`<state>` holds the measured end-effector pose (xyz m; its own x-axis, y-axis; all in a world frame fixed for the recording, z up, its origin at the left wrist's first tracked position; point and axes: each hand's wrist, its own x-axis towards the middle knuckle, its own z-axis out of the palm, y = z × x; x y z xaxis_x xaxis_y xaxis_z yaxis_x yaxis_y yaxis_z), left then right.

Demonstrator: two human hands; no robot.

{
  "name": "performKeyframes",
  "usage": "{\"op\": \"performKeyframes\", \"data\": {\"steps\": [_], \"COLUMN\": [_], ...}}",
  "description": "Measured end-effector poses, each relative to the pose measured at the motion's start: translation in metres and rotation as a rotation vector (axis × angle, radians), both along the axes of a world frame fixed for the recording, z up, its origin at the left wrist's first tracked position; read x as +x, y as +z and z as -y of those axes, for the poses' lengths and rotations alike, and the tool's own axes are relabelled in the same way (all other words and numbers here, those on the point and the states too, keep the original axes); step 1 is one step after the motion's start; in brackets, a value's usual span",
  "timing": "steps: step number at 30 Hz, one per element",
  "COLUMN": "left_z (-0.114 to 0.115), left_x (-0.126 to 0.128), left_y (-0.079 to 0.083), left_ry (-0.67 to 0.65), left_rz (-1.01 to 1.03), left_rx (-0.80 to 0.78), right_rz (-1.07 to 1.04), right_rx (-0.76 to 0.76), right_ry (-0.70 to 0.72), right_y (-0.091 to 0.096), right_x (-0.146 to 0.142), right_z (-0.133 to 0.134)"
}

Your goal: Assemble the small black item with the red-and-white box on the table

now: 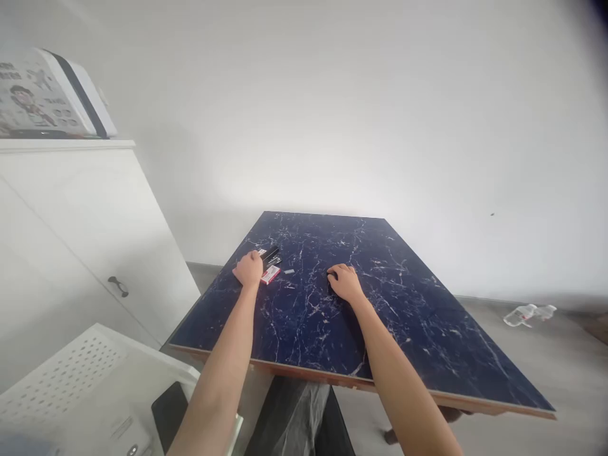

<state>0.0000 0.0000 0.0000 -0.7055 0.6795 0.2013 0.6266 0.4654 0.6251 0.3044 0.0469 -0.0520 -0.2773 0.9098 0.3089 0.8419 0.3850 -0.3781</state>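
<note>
On the dark blue marbled table (pixel 304 316), my left hand (pixel 249 268) is closed around the near end of what looks like a black stapler (pixel 271 254). The part inside the fist is hidden. Close beside those fingers lies a small red and white box (pixel 270 274), and a short grey strip (pixel 289 272), like staples, is just to its right. My right hand (pixel 345 281) rests on the tabletop, fingers loosely bent and the thumb apart, with nothing visible in it.
A white cabinet (pixel 85 240) stands at the left, with a printed case (pixel 52 95) on top. Below it, a white perforated bin (pixel 71 373) sits close to the table's corner. Clear plastic bottles (pixel 522 313) lie on the floor at right. A white wall (pixel 332 126) rises behind.
</note>
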Motion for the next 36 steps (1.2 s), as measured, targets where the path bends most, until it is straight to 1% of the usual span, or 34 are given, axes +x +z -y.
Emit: {"op": "performKeyframes", "data": {"steps": [5, 8, 15, 19, 21, 26, 32, 36], "left_z": [-0.01, -0.012, -0.004, -0.001, -0.002, -0.007, -0.008, -0.006], "left_x": [0.013, 0.022, 0.054, 0.064, 0.066, 0.069, 0.069, 0.071], "left_y": [-0.007, -0.01, -0.012, -0.016, -0.019, -0.023, -0.024, -0.027], "left_ry": [-0.217, -0.336, -0.674, -0.85, -0.865, -0.777, -0.751, -0.669], "left_rz": [-0.015, -0.002, 0.058, 0.114, 0.118, 0.052, 0.036, 0.055], "left_rx": [-0.007, 0.008, 0.078, 0.114, 0.118, 0.108, 0.117, 0.154], "right_rz": [0.003, 0.02, 0.002, -0.013, -0.022, -0.063, -0.102, -0.093], "right_rx": [-0.006, -0.011, -0.001, 0.004, 0.0, -0.016, -0.018, -0.048], "right_ry": [0.01, 0.013, 0.014, 0.03, 0.024, 0.023, 0.159, 0.2], "right_y": [0.002, 0.002, 0.0, 0.0, 0.001, 0.008, 0.018, 0.021], "right_x": [0.0, 0.0, -0.001, -0.001, -0.001, -0.004, -0.013, -0.016], "right_z": [0.0, -0.001, 0.0, 0.0, 0.0, 0.006, 0.017, 0.02]}}
